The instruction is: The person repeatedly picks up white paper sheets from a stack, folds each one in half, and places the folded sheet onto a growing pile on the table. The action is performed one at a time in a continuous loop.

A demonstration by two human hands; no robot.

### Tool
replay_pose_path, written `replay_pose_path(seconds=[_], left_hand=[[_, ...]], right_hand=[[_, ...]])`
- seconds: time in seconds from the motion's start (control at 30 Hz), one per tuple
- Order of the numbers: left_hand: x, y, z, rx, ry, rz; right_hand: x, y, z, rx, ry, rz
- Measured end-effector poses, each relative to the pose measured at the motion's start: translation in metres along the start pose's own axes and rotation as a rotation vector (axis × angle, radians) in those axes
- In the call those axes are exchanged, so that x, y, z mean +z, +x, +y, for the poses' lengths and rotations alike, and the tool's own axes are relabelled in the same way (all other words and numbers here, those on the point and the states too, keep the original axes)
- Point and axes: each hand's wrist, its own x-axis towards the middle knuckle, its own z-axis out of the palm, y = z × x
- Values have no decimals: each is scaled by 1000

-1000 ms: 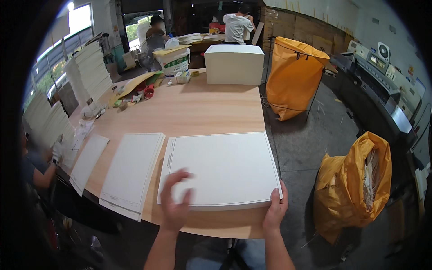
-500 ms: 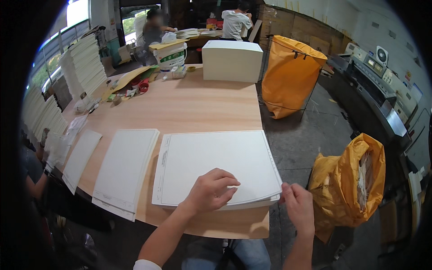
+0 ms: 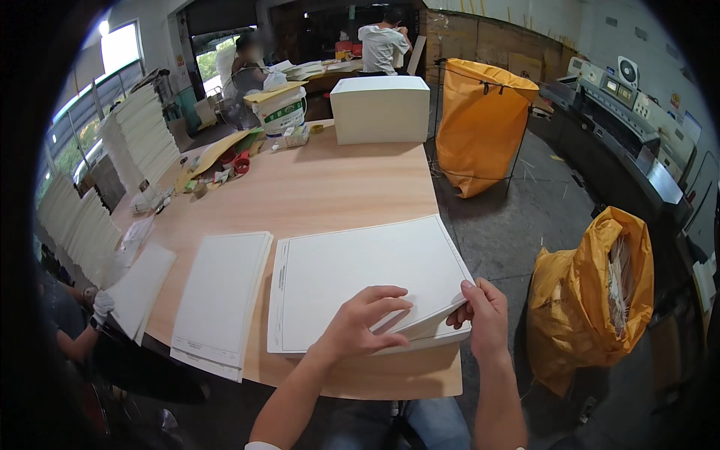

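Observation:
A stack of large white paper sheets [image 3: 352, 274] with thin printed borders lies at the table's front edge. My right hand [image 3: 484, 311] pinches the near right corner of the top paper between thumb and fingers, and that corner is bent up off the stack. Whether it holds one sheet or more I cannot tell. Over the near part of the same stack is my left hand [image 3: 369, 319], its fingers apart and holding nothing. To the left lies a narrower paper stack [image 3: 221, 296], with slightly uneven edges.
Another paper pile [image 3: 142, 289] lies further left, beside a co-worker's gloved hand [image 3: 103, 304]. A tall white block of paper [image 3: 381, 112], a white bucket [image 3: 281, 109] and tape rolls [image 3: 241, 165] stand farther back. Orange bags [image 3: 484, 127] stand on the floor to the right.
My right hand has moved slightly up and inward, and now grips the paper's corner, lifting it. My left hand stays above the sheet with fingers a little more spread. The view has shifted slightly.

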Motion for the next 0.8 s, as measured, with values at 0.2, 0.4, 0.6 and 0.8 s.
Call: replay_pose_path(seconds=[0.2, 0.4, 0.6, 0.8], left_hand=[[1, 0, -3, -86, -144, -52], [-4, 3, 5, -148, -161, -44], [-5, 4, 9, -172, -114, -38], [2, 3, 4, -1, -55, -48]], right_hand=[[-1, 5, 10, -33, 66, 15], [2, 3, 5, -73, -67, 37], [4, 11, 13, -213, -348, 77], [9, 8, 3, -39, 85, 5]])
